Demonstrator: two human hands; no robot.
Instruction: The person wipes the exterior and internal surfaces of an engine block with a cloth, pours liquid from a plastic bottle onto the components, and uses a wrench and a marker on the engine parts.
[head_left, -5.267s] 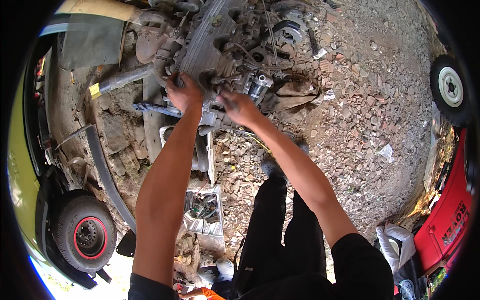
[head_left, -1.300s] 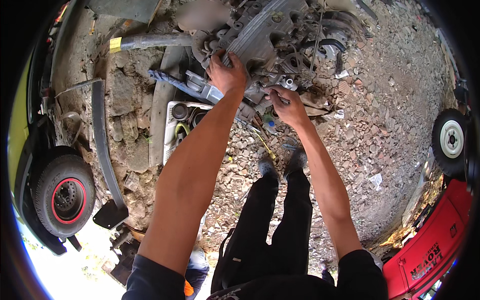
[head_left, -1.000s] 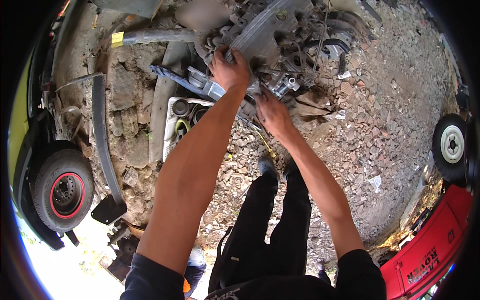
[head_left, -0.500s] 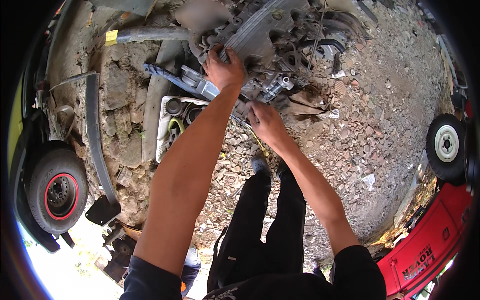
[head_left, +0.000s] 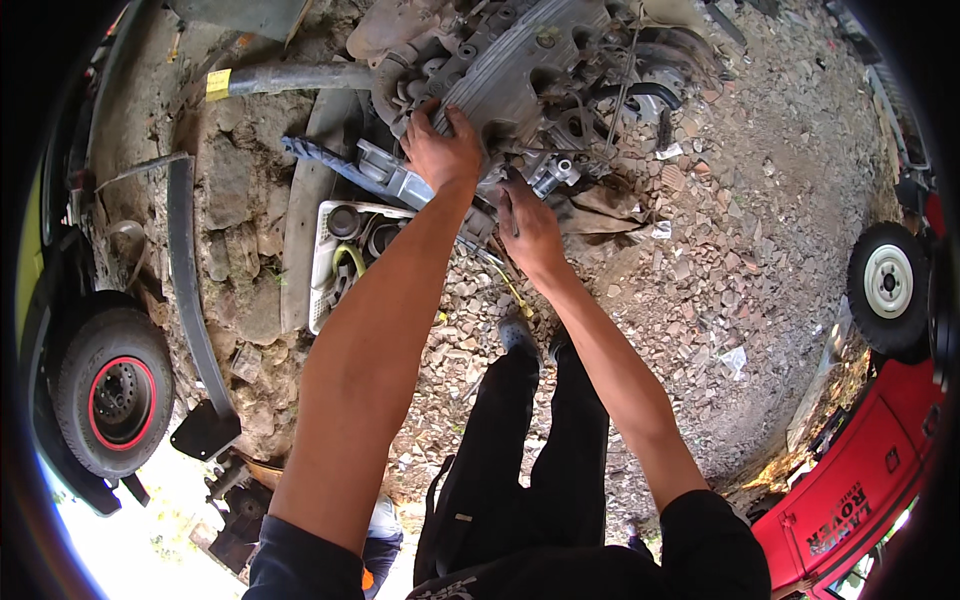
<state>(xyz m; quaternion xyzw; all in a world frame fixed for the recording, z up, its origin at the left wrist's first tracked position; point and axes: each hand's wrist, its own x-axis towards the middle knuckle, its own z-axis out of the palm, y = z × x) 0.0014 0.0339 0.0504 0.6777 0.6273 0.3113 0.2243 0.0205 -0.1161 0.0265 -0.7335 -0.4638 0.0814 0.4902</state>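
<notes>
A greasy metal engine [head_left: 520,70] with a ribbed grey cover lies ahead of me. My left hand [head_left: 443,150] rests against the cover's near left edge, its fingers spread and holding nothing. Just to the right, my right hand [head_left: 530,228] is closed at the engine's near side. A slim dark grey piece, perhaps a tool handle, shows along its palm; its far end is hidden by the fingers. Right of those fingers is a shiny metal fitting [head_left: 552,172]. Below my left wrist lies a silvery metal part [head_left: 405,183], beside a blue wrapping [head_left: 325,155].
A white plastic crate [head_left: 320,270] with round parts stands left of my forearm. Broken stone and gravel [head_left: 700,300] cover the ground. A dark cloth [head_left: 600,215] lies by the engine. Wheeled vehicles stand at both sides, including a red one [head_left: 860,480]. A bent metal bar [head_left: 185,260] lies left.
My right hand has moved slightly up and in toward the engine, and the slim grey piece in it shows more clearly. My left hand stays on the cover's edge.
</notes>
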